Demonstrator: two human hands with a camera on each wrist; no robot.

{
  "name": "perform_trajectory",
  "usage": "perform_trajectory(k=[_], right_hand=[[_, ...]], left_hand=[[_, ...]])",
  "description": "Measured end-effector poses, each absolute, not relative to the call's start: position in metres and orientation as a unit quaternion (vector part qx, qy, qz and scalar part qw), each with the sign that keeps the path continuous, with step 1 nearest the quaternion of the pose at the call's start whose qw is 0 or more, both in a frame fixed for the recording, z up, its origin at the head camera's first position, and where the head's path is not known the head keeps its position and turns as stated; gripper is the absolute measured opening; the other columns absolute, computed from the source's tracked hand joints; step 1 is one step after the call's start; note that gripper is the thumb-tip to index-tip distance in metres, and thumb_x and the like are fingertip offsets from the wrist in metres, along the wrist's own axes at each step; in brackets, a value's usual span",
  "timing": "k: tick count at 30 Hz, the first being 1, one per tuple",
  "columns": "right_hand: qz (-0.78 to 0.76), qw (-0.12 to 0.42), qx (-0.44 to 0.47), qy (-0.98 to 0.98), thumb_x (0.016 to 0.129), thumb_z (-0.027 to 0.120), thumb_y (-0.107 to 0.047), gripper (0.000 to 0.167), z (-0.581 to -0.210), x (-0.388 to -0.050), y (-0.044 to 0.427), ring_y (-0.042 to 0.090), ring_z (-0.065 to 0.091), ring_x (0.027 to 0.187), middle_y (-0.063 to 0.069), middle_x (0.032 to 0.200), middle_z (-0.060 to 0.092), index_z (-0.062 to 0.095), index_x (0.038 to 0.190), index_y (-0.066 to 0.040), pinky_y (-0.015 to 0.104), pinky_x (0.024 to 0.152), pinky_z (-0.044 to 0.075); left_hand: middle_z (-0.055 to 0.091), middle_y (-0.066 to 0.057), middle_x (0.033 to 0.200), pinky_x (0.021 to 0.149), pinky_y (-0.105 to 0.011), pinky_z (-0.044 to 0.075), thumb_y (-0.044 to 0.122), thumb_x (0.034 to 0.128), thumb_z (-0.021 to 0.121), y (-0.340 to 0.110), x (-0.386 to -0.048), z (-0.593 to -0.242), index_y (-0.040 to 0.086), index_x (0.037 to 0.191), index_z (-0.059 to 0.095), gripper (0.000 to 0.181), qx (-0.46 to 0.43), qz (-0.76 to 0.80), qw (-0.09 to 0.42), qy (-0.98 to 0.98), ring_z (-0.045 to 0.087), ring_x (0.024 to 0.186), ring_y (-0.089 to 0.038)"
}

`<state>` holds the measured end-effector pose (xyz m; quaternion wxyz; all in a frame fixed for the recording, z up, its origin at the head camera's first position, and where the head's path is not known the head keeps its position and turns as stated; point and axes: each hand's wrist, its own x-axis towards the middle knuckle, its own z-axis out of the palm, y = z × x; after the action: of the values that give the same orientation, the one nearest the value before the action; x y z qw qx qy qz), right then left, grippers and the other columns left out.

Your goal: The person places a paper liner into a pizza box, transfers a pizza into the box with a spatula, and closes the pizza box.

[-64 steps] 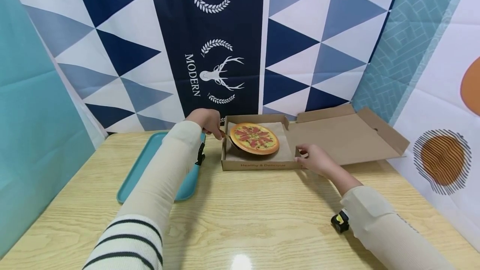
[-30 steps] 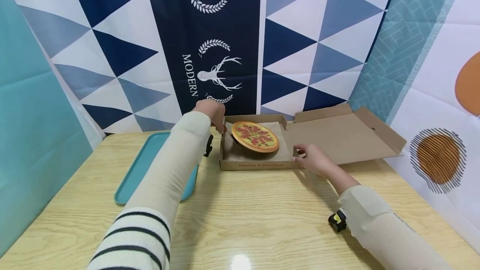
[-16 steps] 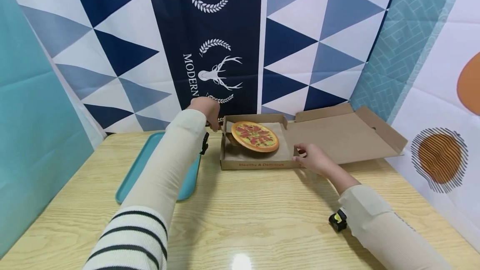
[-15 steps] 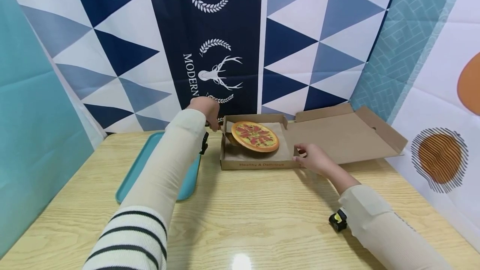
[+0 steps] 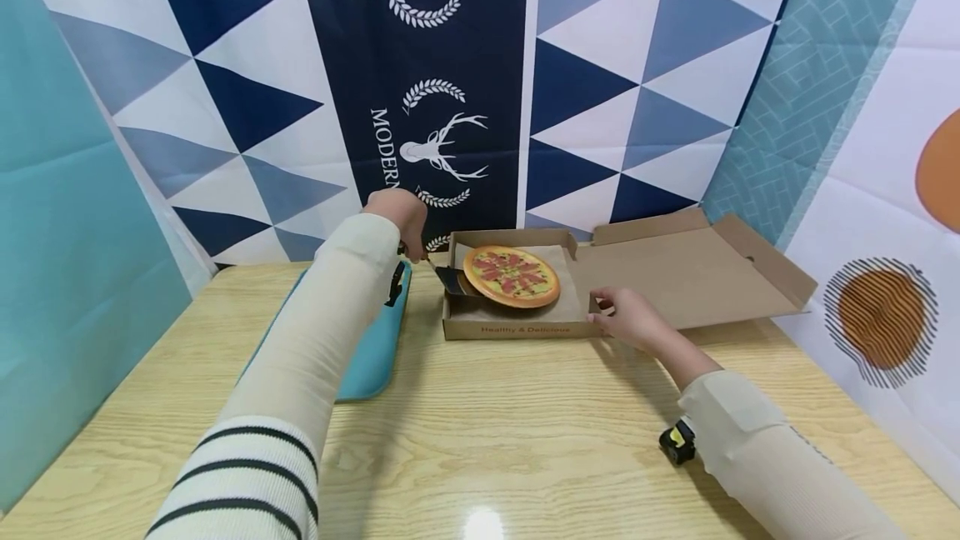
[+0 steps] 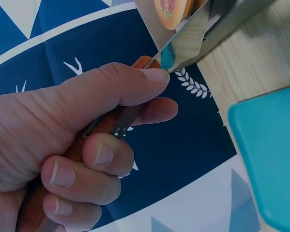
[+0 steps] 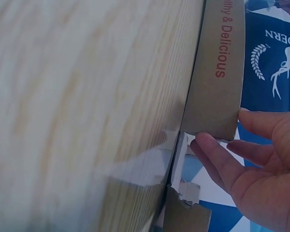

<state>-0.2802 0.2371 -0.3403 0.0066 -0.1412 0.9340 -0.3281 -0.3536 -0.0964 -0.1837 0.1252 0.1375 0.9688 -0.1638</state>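
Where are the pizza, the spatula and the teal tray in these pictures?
Pizza (image 5: 512,277): head view, middle of its topped face.
Spatula (image 5: 452,280): head view, its dark blade.
Teal tray (image 6: 271,162): left wrist view, its bare flat surface.

We read "Healthy & Delicious" in red print along the front wall of a cardboard box (image 5: 528,330), at 5 o'clock in the head view. Behind it, we see "MODERN" in white on a dark navy panel (image 5: 420,48), running downward between 10 and 11 o'clock beside a white deer-head emblem (image 5: 431,150) with leaf sprigs (image 5: 442,199) at its 12 and 6. At 11 o'clock, we catch only "ERN," cropped by the top edge. In the right wrist view, we find the box's slogan cut to "lthy & Delicious," between 1 and 2 o'clock, and the panel's lettering upside down at 2.
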Motion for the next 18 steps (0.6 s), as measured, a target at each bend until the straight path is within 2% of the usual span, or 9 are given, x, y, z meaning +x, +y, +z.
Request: perform_trajectory(k=[4, 11, 18], right_hand=[[-0.321, 0.003, -0.143, 0.936, 0.095, 0.060, -0.003, 0.049, -0.341, -0.280, 0.237, 0.043, 0.063, 0.100, 0.040, 0.119, 0.054, 0.042, 0.133, 0.021, 0.041, 0.077, 0.056], [-0.317, 0.001, -0.144, 0.937, 0.095, 0.061, -0.004, 0.049, -0.339, -0.279, 0.237, 0.044, 0.062, 0.102, 0.040, 0.119, 0.054, 0.042, 0.133, 0.021, 0.042, 0.077, 0.056], [-0.315, 0.001, -0.143, 0.938, 0.094, 0.061, -0.003, 0.048, -0.339, -0.278, 0.238, 0.044, 0.062, 0.102, 0.039, 0.118, 0.055, 0.043, 0.132, 0.021, 0.043, 0.078, 0.056]], left_hand=[[0.057, 0.005, 0.068, 0.085, -0.044, 0.044, 0.031, 0.0764, 0.077, -0.098, -0.348, -0.179, 0.018, 0.061, 0.062, 0.025, 0.139, -0.174, 0.121, 0.967, 0.053, 0.077, -0.020], [0.067, 0.005, 0.083, 0.092, -0.045, 0.041, 0.030, 0.0796, 0.075, -0.094, -0.340, -0.167, 0.015, 0.075, 0.072, 0.016, 0.135, -0.206, 0.129, 0.961, 0.056, 0.090, -0.021], [0.065, 0.004, 0.099, 0.096, -0.046, 0.039, 0.033, 0.0844, 0.073, -0.089, -0.336, -0.162, 0.018, 0.079, 0.071, 0.016, 0.119, -0.246, 0.137, 0.952, 0.053, 0.099, -0.022]])
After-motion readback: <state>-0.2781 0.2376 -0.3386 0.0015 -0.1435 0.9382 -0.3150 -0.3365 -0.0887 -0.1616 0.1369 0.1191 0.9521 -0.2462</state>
